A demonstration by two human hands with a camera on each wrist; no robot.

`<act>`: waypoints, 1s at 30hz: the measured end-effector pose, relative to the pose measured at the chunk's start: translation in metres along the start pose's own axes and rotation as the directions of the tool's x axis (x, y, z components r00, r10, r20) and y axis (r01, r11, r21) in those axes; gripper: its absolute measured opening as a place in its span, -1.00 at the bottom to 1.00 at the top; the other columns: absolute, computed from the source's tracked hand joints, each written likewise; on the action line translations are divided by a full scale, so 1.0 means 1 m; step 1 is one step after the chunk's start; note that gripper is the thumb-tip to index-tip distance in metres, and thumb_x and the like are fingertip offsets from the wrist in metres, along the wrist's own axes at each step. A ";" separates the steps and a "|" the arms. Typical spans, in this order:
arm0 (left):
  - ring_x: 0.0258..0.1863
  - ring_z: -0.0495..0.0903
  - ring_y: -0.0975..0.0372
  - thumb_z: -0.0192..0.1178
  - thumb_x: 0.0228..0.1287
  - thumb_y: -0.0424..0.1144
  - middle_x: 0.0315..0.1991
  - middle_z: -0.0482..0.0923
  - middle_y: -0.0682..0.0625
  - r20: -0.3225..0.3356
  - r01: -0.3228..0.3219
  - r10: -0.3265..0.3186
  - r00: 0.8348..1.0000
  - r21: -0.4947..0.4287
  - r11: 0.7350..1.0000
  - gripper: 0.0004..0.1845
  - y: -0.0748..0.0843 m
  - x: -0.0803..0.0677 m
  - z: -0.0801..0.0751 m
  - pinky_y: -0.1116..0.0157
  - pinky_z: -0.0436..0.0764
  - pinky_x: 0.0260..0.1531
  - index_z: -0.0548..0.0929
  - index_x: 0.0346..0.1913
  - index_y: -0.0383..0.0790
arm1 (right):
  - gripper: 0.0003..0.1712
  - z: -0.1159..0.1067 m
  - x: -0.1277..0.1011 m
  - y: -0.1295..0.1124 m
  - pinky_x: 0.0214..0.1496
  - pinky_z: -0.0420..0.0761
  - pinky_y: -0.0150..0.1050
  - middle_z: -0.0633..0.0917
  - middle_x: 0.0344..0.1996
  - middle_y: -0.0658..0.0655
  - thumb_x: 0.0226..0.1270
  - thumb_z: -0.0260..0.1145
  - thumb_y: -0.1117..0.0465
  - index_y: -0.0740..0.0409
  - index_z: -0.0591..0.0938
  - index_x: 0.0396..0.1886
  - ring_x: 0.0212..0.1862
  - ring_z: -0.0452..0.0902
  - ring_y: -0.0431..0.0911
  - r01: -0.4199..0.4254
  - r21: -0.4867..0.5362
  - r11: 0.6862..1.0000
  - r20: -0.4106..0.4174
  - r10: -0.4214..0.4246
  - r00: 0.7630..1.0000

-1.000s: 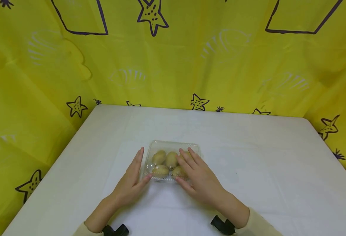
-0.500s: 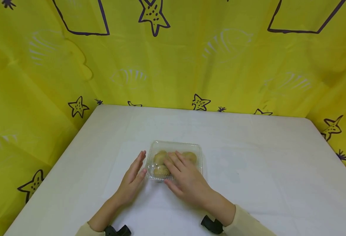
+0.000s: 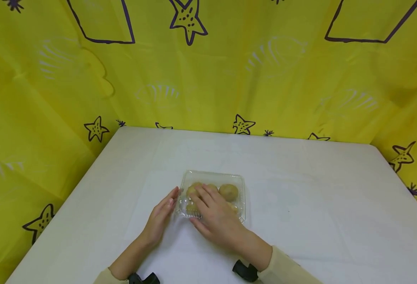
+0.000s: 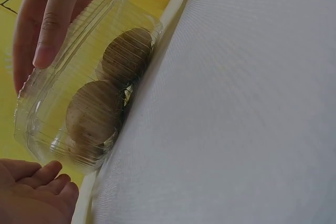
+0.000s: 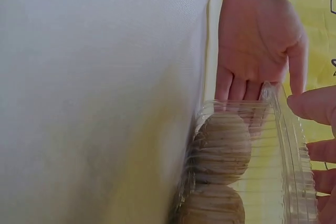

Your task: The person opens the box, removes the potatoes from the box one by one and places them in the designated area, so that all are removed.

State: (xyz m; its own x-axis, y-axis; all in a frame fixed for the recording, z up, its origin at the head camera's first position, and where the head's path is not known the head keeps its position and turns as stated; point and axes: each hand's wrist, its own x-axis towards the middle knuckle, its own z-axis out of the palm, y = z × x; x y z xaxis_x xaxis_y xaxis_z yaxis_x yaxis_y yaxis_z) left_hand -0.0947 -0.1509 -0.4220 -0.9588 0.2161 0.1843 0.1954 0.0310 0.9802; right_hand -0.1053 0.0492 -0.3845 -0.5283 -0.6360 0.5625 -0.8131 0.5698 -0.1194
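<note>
Clamshell box (image 3: pixel 213 194) of potatoes (image 3: pixel 228 191) is being steadied: my left hand (image 3: pixel 160 215) is bracing its side with straight fingers while my right hand (image 3: pixel 215 215) is pressing flat on the lid.

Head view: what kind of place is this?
Probably a staged recording booth, not a home: a bare white table walled by a yellow star-print cloth, with only a clear box of kiwis between two hands.
</note>
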 end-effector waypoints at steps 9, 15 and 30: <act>0.22 0.25 0.17 -0.23 0.44 -0.31 0.22 0.27 -0.33 -0.057 0.024 -0.025 0.998 -0.017 1.000 -0.57 0.000 0.001 0.001 0.46 0.28 0.07 0.26 0.24 -0.53 | -0.33 0.010 0.002 -0.001 0.20 0.28 0.00 0.48 0.05 0.32 0.05 0.39 0.00 0.34 0.48 0.06 0.15 0.34 0.18 0.013 -0.019 1.000 -0.037 -0.013 0.999; 0.09 0.36 0.35 -0.17 0.39 -0.40 0.13 0.33 -0.39 -0.085 -0.003 -0.001 0.996 -0.050 0.999 -0.61 -0.002 0.003 0.001 0.48 0.32 0.02 0.31 0.20 -0.55 | -0.32 0.012 0.002 -0.002 0.19 0.29 -0.02 0.49 0.05 0.33 0.02 0.40 0.02 0.37 0.48 0.06 0.14 0.35 0.17 0.015 -0.037 0.999 -0.041 -0.016 0.999; -0.17 0.49 0.31 0.02 0.21 -0.49 -0.12 0.50 -0.16 -0.125 0.166 -0.185 0.975 -0.143 0.976 -0.66 -0.004 0.005 -0.005 0.43 0.45 -0.16 0.42 0.04 -0.60 | -0.34 0.012 0.005 -0.002 0.17 0.32 -0.07 0.52 0.00 0.31 0.00 0.43 0.02 0.41 0.53 -0.02 0.09 0.40 0.13 0.036 -0.049 0.998 -0.063 -0.039 0.997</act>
State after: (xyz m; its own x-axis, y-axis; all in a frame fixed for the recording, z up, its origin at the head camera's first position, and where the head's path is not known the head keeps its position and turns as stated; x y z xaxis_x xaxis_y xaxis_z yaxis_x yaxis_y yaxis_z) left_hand -0.1016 -0.1546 -0.4245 -0.9965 0.0829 0.0076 0.0015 -0.0737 0.9973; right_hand -0.1093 0.0384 -0.3909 -0.4793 -0.6238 0.6174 -0.8188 0.5711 -0.0587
